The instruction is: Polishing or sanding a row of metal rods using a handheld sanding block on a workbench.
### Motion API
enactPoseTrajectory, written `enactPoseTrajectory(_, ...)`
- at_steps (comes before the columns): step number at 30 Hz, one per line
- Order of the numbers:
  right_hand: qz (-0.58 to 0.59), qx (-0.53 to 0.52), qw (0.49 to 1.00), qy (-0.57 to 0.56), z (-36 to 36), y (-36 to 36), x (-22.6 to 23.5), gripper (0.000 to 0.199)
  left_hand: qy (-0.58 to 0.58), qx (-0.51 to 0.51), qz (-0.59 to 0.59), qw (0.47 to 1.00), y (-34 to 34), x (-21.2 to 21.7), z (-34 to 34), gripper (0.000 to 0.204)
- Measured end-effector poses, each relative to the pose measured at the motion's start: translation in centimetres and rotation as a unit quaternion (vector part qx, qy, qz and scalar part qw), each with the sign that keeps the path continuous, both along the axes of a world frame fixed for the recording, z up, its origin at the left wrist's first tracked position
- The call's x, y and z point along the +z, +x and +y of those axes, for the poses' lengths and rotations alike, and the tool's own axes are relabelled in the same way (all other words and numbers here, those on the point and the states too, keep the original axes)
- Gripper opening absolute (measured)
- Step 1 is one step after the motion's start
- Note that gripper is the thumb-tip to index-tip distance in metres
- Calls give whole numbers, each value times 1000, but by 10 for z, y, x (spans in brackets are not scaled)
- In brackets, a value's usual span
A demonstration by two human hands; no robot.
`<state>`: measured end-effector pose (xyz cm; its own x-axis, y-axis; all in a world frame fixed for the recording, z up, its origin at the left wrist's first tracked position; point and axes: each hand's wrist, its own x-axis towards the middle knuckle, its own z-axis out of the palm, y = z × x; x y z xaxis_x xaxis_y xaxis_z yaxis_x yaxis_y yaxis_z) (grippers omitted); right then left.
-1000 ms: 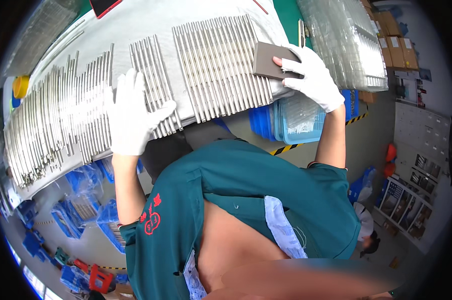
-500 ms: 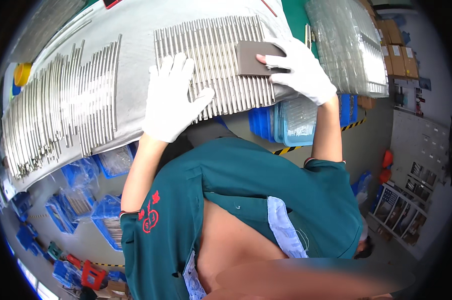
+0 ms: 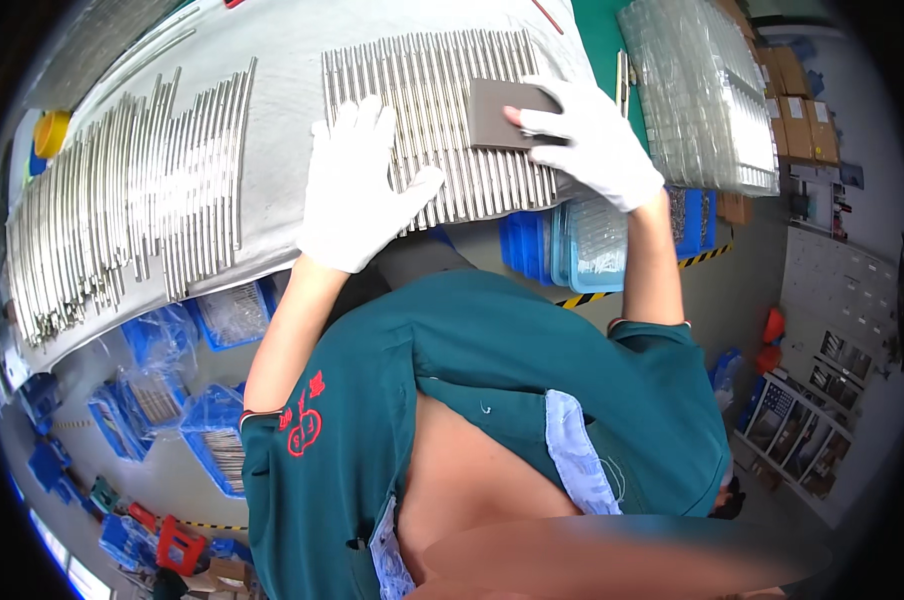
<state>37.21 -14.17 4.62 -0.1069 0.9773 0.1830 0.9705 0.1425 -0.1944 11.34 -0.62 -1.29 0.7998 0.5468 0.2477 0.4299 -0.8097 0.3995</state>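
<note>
Slim metal rods (image 3: 422, 100) lie side by side in a close row on the white cloth in front of me. My left hand (image 3: 357, 200), in a white glove with its fingers spread, rests flat over the left part of this row. In my gloved right hand (image 3: 602, 145) is a flat grey-brown rectangular pad (image 3: 494, 112), laid on the rods towards the right end. A bare thumb tip shows through the glove on the pad; the pad's underside is hidden. Further left lies a second, uneven batch of metal rods (image 3: 122, 195).
White cloth (image 3: 282, 120) covers the table. Stacked clear plastic trays (image 3: 697, 95) stand at the right. Below the table's near edge are a light-blue bin (image 3: 597, 275) and bagged blue crates (image 3: 217, 440). A yellow roll (image 3: 51, 134) sits at the far left.
My right hand has slid the pad slightly left across the rods. My left hand stays in place on the row. The whole view has shifted a little.
</note>
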Motion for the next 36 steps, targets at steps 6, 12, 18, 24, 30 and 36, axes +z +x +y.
enactPoseTrajectory(6, -22, 11, 999, 25, 40, -38, 3, 43, -117, -3, -92, 989, -12, 11, 8, 72)
enactPoseTrajectory(12, 64, 2, 996, 58, 14, -4, -3, 40, 12, 59, 22, 998, -56, 8, 26, 75)
enactPoseTrajectory(18, 95, -13, 993, -72, 6, -7, 1, 48, 40, 38, 44, 997, -46, 1, 19, 87)
enactPoseTrajectory(24, 89, -42, 992, -74, -13, 22, 0, 49, 42, 58, 60, 996, -37, 4, 13, 92)
enactPoseTrajectory(30, 63, -14, 994, -85, -5, 12, 3, 48, 64, 58, 24, 996, -28, -2, 2, 91)
enactPoseTrajectory(36, -7, 48, 999, -9, 36, -45, 0, 41, 68, 58, 18, 996, -28, -3, 1, 89)
